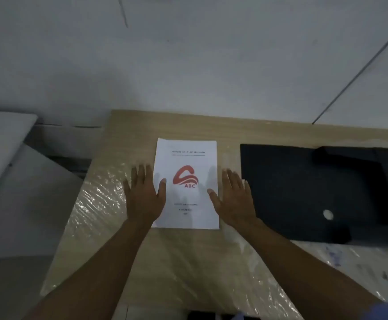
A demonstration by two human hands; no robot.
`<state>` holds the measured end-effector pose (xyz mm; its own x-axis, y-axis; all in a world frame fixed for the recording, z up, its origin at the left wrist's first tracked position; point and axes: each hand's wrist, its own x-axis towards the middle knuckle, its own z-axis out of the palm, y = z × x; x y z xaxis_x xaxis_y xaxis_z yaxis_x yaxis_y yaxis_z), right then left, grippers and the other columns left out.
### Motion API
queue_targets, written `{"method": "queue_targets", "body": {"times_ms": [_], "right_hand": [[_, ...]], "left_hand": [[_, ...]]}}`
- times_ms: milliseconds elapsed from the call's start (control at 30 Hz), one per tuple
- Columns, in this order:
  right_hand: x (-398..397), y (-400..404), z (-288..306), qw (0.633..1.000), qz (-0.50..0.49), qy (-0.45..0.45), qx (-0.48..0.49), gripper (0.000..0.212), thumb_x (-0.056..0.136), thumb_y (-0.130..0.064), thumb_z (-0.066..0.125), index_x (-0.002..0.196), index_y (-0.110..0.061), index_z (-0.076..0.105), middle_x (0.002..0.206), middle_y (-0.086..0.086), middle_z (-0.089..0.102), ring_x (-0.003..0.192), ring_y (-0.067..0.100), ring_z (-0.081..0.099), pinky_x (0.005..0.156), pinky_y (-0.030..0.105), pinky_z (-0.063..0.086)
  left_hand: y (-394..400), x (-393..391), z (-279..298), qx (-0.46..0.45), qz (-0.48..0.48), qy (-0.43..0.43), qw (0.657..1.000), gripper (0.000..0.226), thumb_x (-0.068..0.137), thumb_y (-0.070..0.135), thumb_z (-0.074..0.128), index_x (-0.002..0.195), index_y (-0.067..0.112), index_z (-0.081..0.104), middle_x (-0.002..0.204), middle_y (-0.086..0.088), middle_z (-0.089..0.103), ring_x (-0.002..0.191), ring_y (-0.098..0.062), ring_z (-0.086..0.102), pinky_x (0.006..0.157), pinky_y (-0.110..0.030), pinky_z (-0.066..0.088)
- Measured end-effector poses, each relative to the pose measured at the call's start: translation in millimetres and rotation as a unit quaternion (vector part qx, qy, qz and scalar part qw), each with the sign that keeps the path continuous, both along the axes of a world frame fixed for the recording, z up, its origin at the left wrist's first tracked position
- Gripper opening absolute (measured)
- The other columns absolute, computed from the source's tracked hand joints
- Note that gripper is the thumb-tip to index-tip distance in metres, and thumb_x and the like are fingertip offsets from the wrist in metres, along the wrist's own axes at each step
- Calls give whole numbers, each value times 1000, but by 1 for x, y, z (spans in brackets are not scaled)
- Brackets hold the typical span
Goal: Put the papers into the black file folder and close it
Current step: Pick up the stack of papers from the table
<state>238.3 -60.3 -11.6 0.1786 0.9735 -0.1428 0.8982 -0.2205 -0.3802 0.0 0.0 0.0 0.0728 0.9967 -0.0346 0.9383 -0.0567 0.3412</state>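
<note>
A white stack of papers (188, 158) with a red "ABC" logo lies flat in the middle of the wooden table (188, 123). My left hand (143, 195) is spread flat at its left edge, thumb over the page. My right hand (233, 199) is spread flat at its right edge, thumb over the page. Both hands hold nothing. The black file folder (303, 192) lies to the right of the papers, with a flap at its far right corner and a small white round spot near its front edge.
Crinkled clear plastic film (100, 204) covers the table's front part. A grey-white surface (15, 192) stands lower to the left of the table. A pale wall (188, 54) rises behind the table's far edge.
</note>
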Motion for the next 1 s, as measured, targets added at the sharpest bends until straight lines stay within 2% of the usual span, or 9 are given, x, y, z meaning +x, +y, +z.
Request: {"method": "queue_targets", "body": {"times_ms": [133,267,467,533,600,700,833,933,1000], "right_hand": [[-14,-17,-27,997,-26,12,-70,86,97,-66,33,161,-16,5,171,7,10,158,26,5,127,56,4],[-23,-25,-39,996,-32,16,-82,95,94,-70,39,160,-15,0,172,7,-1,158,25,-6,126,56,-3],[-33,-25,-44,995,-63,56,-46,92,93,-56,57,159,-14,10,171,8,8,158,27,-2,125,56,-3],[-37,-23,-44,990,-95,98,-30,92,89,-49,65,158,-14,17,169,7,17,158,27,5,126,55,3],[-42,-22,-43,985,-129,114,-15,87,85,-47,71,153,-16,29,162,7,33,153,28,24,125,53,18],[-51,-21,-34,972,-183,147,16,64,85,-39,72,141,-21,47,143,3,54,130,25,50,110,48,43],[-59,-16,-21,919,-255,300,-3,51,94,-25,61,142,-31,45,134,-2,57,118,16,56,99,41,53],[-60,-11,-22,889,-300,345,-1,54,95,-19,56,145,-36,44,131,-3,61,118,17,60,99,41,54],[-61,-12,-23,883,-310,352,-8,48,97,-14,52,141,-32,52,125,-1,64,112,18,63,89,35,59]], "left_hand": [[-14,-10,-27,-40,23,22,999,75,96,53,29,155,6,26,165,-16,25,155,-34,14,122,-59,13],[-25,-10,-47,-73,24,19,997,75,97,49,45,153,2,26,164,-18,26,153,-38,17,119,-61,20],[-31,-1,-56,-94,61,-17,994,88,92,49,58,155,-1,21,166,-16,21,154,-35,15,121,-57,17],[-32,0,-54,-84,74,-29,993,88,90,48,61,154,0,24,164,-17,26,152,-35,20,121,-55,21],[-34,3,-50,-65,85,-40,994,83,89,42,66,151,-1,32,157,-21,38,146,-38,33,116,-55,30],[-38,8,-42,-42,115,-81,989,72,89,31,68,148,1,40,145,-22,51,131,-42,45,105,-54,40],[-40,13,-40,-32,167,-170,971,61,94,12,58,151,5,37,136,-23,54,125,-40,52,101,-47,46],[-38,12,-36,-22,192,-189,963,55,96,3,52,150,5,41,132,-24,59,121,-39,57,103,-45,45],[-38,12,-33,-11,180,-199,963,52,95,-1,51,147,3,46,129,-24,63,119,-38,60,103,-44,46]]}}
